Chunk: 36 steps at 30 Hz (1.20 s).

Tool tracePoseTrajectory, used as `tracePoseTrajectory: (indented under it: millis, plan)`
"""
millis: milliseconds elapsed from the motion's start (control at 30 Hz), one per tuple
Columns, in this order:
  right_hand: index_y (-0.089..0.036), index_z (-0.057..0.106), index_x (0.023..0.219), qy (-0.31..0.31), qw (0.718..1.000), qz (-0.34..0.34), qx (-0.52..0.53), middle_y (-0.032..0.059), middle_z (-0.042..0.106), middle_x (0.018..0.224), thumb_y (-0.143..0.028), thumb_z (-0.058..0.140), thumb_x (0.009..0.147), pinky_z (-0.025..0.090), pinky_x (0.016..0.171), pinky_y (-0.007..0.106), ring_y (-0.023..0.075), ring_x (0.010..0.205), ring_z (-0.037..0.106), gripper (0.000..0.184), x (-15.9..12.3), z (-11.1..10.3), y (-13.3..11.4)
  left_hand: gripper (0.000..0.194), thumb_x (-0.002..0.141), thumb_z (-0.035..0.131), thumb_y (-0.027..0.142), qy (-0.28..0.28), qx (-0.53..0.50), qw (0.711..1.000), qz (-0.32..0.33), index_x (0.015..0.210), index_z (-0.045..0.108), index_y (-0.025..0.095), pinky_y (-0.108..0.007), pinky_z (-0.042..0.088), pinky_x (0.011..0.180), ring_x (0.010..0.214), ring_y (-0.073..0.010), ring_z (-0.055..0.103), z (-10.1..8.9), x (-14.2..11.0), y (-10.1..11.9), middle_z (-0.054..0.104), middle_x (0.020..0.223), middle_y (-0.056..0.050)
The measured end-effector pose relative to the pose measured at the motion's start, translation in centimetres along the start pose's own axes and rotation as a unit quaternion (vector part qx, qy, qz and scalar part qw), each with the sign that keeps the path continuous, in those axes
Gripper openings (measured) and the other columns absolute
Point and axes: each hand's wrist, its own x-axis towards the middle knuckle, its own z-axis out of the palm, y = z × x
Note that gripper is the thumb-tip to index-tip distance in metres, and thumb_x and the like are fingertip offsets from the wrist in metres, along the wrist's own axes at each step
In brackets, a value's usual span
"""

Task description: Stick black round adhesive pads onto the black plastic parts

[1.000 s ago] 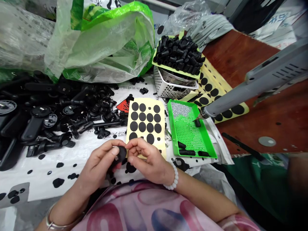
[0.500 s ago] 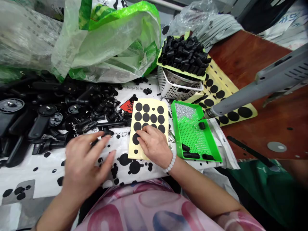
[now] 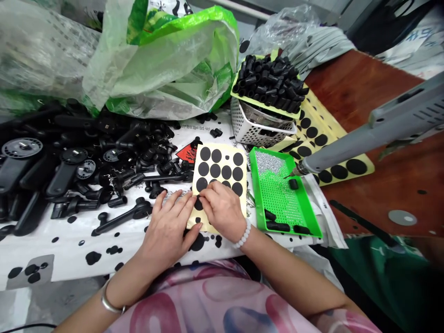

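A pale yellow sheet of round black stickers [image 3: 215, 171] lies on the table in front of me. My left hand [image 3: 169, 229] rests flat at the sheet's left edge, fingers stretched out and holding nothing. On the sheet's lower part, my right hand [image 3: 224, 210] has thumb and forefinger pinched at the edge of a black round sticker [image 3: 199, 203]; how far it is lifted is hidden. A black arm-shaped plastic part [image 3: 121, 217] with a rounded end lies just left of my left hand.
Black plastic parts [image 3: 65, 171] are heaped at the left, below a green-and-clear plastic bag [image 3: 166, 78]. A green tray [image 3: 256, 203] holds small metal pieces and black tubes. Behind it stands a white basket [image 3: 243, 125]. A grey electric screwdriver [image 3: 333, 150] reaches in from the right.
My left hand has come down and right from over the black parts onto the sheet's edge. The arm-shaped part now shows on the table. My right hand stays at the same sticker.
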Motion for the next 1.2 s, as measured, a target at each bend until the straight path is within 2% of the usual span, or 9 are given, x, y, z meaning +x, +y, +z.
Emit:
tracePoseTrajectory:
  millis: [167,400,567,667,833,933,1033,1133,1200]
  plan:
    - [-0.015,0.063,0.082,-0.021,0.999,0.0,-0.035,0.0074,0.06,0.083,-0.018,0.048,0.091,0.04,0.07,0.032,0.0189,0.074,0.053,0.018,0.2,0.1,-0.2,0.05,0.089,0.048,0.036,-0.006,0.011,1.0,-0.015,0.127,0.055,0.005,-0.057,0.027,0.106,0.12,-0.0349,0.05,0.1,0.1,0.1,0.06,0.129,-0.019]
    - [-0.014,0.06,0.078,-0.004,0.991,-0.075,-0.111,0.007,0.056,0.074,-0.011,0.046,0.09,0.034,0.065,0.033,0.0189,0.068,0.049,0.019,-1.9,0.9,-0.3,0.05,0.089,0.046,0.036,-0.027,0.021,0.999,-0.029,0.128,0.055,0.006,-0.057,0.024,0.108,0.123,-0.0353,0.047,0.2,0.2,0.2,0.056,0.133,-0.018]
    - [-0.015,0.06,0.076,-0.025,0.991,-0.076,-0.107,0.0072,0.058,0.075,-0.012,0.047,0.09,0.036,0.067,0.033,0.0193,0.069,0.052,0.019,-2.8,0.4,-0.3,0.049,0.09,0.045,0.036,-0.031,0.021,0.999,-0.029,0.127,0.056,0.006,-0.058,0.023,0.108,0.123,-0.0352,0.047,0.1,0.2,0.2,0.056,0.134,-0.018]
    - [-0.016,0.059,0.079,-0.047,0.996,-0.058,-0.048,0.0073,0.06,0.079,-0.013,0.044,0.091,0.04,0.07,0.033,0.0196,0.073,0.054,0.019,-3.4,-1.0,-0.5,0.049,0.09,0.046,0.036,-0.029,0.015,0.999,-0.031,0.128,0.055,0.006,-0.059,0.023,0.108,0.123,-0.0357,0.047,0.0,0.2,0.2,0.056,0.133,-0.019]
    - [-0.019,0.052,0.084,-0.04,0.983,-0.016,0.178,0.005,0.058,0.083,-0.016,0.041,0.093,0.043,0.069,0.03,0.017,0.076,0.054,0.015,-4.1,-4.4,0.0,0.049,0.09,0.048,0.037,-0.014,-0.02,0.999,-0.039,0.127,0.055,0.005,-0.058,0.022,0.109,0.124,-0.0352,0.046,-0.1,0.0,0.5,0.056,0.132,-0.021]
    - [-0.021,0.05,0.085,-0.008,0.97,-0.002,0.243,0.0033,0.055,0.082,-0.017,0.043,0.093,0.044,0.068,0.028,0.0159,0.077,0.054,0.011,-4.2,-5.0,0.8,0.047,0.089,0.051,0.036,0.015,-0.06,0.998,-0.021,0.124,0.056,0.006,-0.054,0.027,0.109,0.123,-0.0313,0.048,-0.9,-0.2,0.3,0.057,0.13,-0.021]
    - [-0.022,0.049,0.085,0.014,0.962,0.001,0.273,0.0019,0.053,0.081,-0.018,0.045,0.093,0.044,0.066,0.026,0.0151,0.074,0.054,0.009,-4.2,-4.6,1.3,0.038,0.088,0.054,0.031,0.094,-0.053,0.994,-0.03,0.119,0.058,0.009,-0.048,0.034,0.106,0.118,-0.027,0.052,-2.5,-0.5,-1.4,0.061,0.124,-0.018]
    - [-0.022,0.049,0.085,0.026,0.956,0.0,0.291,0.0011,0.053,0.08,-0.018,0.046,0.092,0.045,0.066,0.025,0.0144,0.074,0.054,0.009,-4.3,-4.0,1.4,0.03,0.087,0.056,0.026,0.194,0.017,0.976,-0.1,0.112,0.062,0.012,-0.042,0.041,0.1,0.109,-0.0252,0.058,-4.9,-1.0,-5.2,0.066,0.114,-0.016]
    - [-0.022,0.049,0.086,0.033,0.954,-0.003,0.297,0.0012,0.054,0.082,-0.019,0.046,0.092,0.045,0.067,0.024,0.0141,0.075,0.055,0.008,-4.3,-3.8,1.4,0.031,0.086,0.056,0.03,0.229,0.073,0.952,-0.189,0.11,0.064,0.012,-0.039,0.042,0.097,0.107,-0.0256,0.059,-6.6,-1.5,-8.2,0.067,0.112,-0.015]
